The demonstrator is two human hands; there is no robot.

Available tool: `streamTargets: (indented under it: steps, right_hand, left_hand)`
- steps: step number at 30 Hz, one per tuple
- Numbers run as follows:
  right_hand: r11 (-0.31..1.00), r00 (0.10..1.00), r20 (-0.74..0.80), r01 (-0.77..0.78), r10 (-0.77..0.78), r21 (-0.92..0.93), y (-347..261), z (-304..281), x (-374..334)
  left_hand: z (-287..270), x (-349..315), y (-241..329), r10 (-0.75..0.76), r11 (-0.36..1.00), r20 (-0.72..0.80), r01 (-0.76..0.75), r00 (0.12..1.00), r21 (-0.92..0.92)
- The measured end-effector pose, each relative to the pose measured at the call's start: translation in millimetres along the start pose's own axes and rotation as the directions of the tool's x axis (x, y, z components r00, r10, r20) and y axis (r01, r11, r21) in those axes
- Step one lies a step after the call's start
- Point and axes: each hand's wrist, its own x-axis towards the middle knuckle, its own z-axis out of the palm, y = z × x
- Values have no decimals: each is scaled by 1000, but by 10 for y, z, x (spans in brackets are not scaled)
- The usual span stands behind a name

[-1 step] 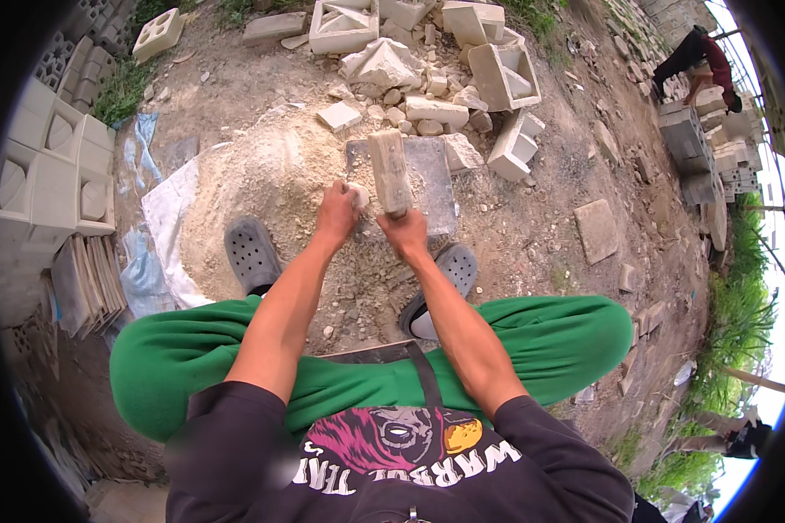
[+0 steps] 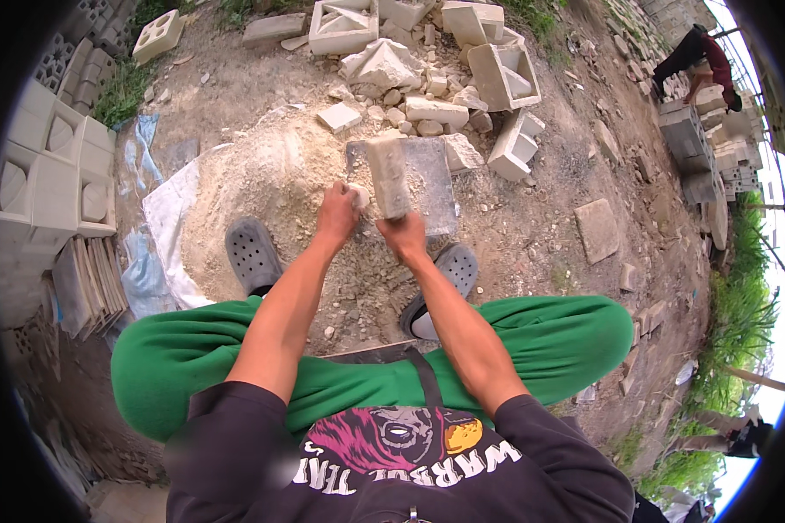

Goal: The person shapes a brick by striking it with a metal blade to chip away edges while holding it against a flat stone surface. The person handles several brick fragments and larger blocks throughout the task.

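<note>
My right hand (image 2: 404,237) grips the lower end of a pale oblong brick (image 2: 388,174) and holds it upright over a flat grey slab (image 2: 436,187) on the ground. Just to the left, my left hand (image 2: 336,213) is closed on a small pale stone chunk (image 2: 358,195) at the slab's near left corner. The brick and the chunk are close together; I cannot tell if they touch. I sit with green trousers spread wide, and my dark clogs (image 2: 251,254) rest on either side of the slab.
A mound of pale crushed rubble (image 2: 262,174) lies on a white sheet to the left. Broken hollow blocks (image 2: 497,74) are heaped beyond the slab. Stacked patterned blocks (image 2: 48,166) and tiles (image 2: 92,283) line the left side. A person (image 2: 702,57) bends at block stacks far right.
</note>
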Motion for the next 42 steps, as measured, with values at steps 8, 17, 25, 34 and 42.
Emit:
streamTargets:
  steps: [8,17,25,34,42]
  right_hand:
    - [964,959,168,-248,229,100,140,26,92]
    - [906,999,31,4,-19,424,-541,-636,162]
    - [935,924,-215,342,-317,91,-331,-147,9]
    - [975,995,-58,96,-86,198,-573,-461,220]
    - [991,994,60,-100,94,93,-146,-86,18]
  left_hand:
    - [-25,-28,-127,182,982,-64,-178,981,62]
    - [32,73,-74,41,999,13,-41,999,-4]
    - [99,83,-267,151,987,-39,-153,988,-54]
    - [14,115,-264,185,982,22,-184,982,-48]
    - [-6,116,-216,131,978,85,-114,988,-176]
